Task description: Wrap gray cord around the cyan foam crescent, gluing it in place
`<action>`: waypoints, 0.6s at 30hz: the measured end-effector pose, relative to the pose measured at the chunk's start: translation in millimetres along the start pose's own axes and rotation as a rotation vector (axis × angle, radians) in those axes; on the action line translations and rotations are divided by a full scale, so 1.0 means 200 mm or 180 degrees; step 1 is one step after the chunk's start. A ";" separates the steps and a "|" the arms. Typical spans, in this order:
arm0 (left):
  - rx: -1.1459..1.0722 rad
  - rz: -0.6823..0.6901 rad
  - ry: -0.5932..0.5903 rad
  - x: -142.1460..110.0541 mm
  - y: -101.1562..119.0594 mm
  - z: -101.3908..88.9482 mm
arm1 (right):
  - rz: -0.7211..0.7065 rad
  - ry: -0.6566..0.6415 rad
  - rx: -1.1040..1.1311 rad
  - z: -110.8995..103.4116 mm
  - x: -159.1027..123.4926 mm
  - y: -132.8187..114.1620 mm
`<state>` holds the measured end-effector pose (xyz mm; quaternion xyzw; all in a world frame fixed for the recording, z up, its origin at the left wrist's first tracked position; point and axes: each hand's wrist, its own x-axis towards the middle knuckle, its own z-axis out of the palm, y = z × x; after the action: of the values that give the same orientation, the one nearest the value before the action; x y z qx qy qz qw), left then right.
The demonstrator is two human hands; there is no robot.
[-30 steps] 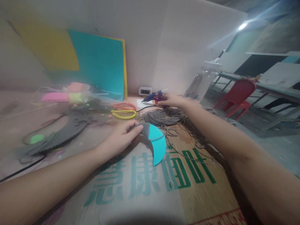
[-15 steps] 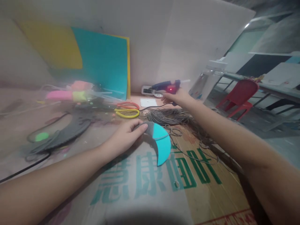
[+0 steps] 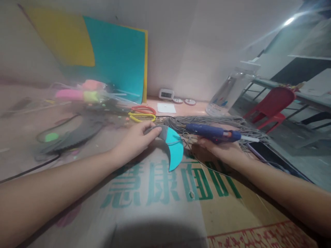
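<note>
Between thumb and fingers, my left hand (image 3: 141, 139) pinches the grey end of a crescent-shaped piece (image 3: 176, 150). The rest of the crescent is bright turquoise, with a grey cord lying across it. My right hand (image 3: 222, 150) is wrapped round a dark blue glue gun (image 3: 207, 131), its nozzle pointing left towards the crescent but apart from it. A white glue stick (image 3: 249, 138) sticks out of the gun's back end. Behind both hands lies a heap of grey cord (image 3: 222, 120), with a loose strand running over the cardboard (image 3: 165, 213).
Scissors with red and yellow handles (image 3: 142, 117) lie beyond my left hand. A small digital clock (image 3: 166, 93), a white card (image 3: 167, 108) and a clear bottle (image 3: 224, 91) stand or lie at the back. A phone (image 3: 276, 160) lies at right, a red chair (image 3: 271, 105) beyond.
My right hand has brought the glue gun from the back, near the clock, down and nearer to me, over the cord. My left hand keeps hold of the crescent.
</note>
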<state>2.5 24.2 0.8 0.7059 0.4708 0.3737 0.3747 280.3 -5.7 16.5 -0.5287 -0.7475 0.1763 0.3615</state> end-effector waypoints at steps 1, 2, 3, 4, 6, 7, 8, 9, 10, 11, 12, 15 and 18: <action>0.0022 -0.0004 0.0008 0.00 0.00 0.00 | -0.0138 -0.0067 -0.0055 0.00 -0.01 0.00; 0.0044 -0.0002 0.0013 0.00 0.00 0.00 | -0.0238 -0.0141 -0.0059 0.00 -0.01 -0.01; 0.0076 0.0003 0.0016 0.00 -0.01 0.00 | -0.0306 -0.0221 -0.0018 0.01 -0.02 -0.01; 0.0110 0.0012 0.0015 0.00 -0.01 0.00 | -0.0343 -0.0298 0.0055 0.02 -0.02 -0.02; 0.0158 0.0020 -0.0003 0.00 0.00 0.00 | -0.0349 -0.0464 0.0251 0.03 -0.03 -0.04; 0.0160 0.0015 -0.0006 0.00 0.00 0.00 | -0.0330 -0.0548 0.0330 0.03 -0.03 -0.05; 0.0151 0.0001 -0.0010 0.00 0.00 0.00 | -0.0302 -0.0618 0.0374 0.04 -0.04 -0.06; 0.0140 -0.0018 -0.0010 -0.01 0.00 0.01 | -0.0280 -0.0659 0.0377 0.04 -0.04 -0.06; 0.0137 -0.0031 0.0004 -0.01 0.01 0.01 | -0.0265 -0.0679 0.0345 0.04 -0.04 -0.05; 0.0146 -0.0034 0.0022 -0.01 0.01 0.01 | -0.0257 -0.0685 0.0290 0.04 -0.04 -0.05; 0.0164 -0.0030 0.0035 -0.01 0.01 0.01 | -0.0241 -0.0682 0.0226 0.05 -0.04 -0.05; 0.0209 -0.0011 0.0053 -0.01 0.02 0.01 | -0.0185 -0.0662 0.0101 0.05 -0.03 -0.03; 0.0209 -0.0004 0.0040 -0.01 0.02 0.01 | -0.0174 -0.0717 0.0061 0.06 -0.02 -0.03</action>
<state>4.2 21.3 2.9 0.7151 0.4857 0.3623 0.3486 269.2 -9.9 11.2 -0.4814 -0.7958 0.2318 0.2849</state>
